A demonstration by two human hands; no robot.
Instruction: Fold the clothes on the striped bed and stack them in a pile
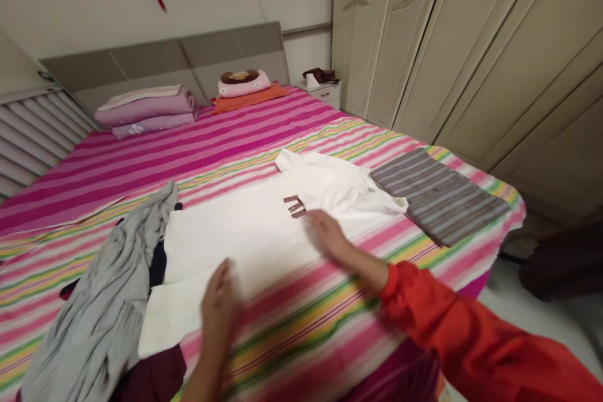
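The white shirt (pixel 245 220) lies on the bed (pixel 301 339), its long axis roughly along the near edge, sleeves toward the near right corner. It lies beyond both hands: the left hand (pixel 219 295) nearer the hem, the right hand (pixel 327 233) nearer the sleeves. Blur: I cannot tell whether their fingers grip cloth.

Between your left hand (pixel 218 295) and right hand (pixel 327 233), you have bare room along the pink, yellow and green striped cloth bedspread (pixel 292 333), on the near side of the flat white short-sleeved shirt (pixel 235 217). Crumpled light-grey fabric (pixel 110 282) bars your left; your red-sleeved right arm (pixel 452 320) crosses the right. Beyond the shirt, you can pass low until the stacked, folded lilac bedding (pixel 151 107).
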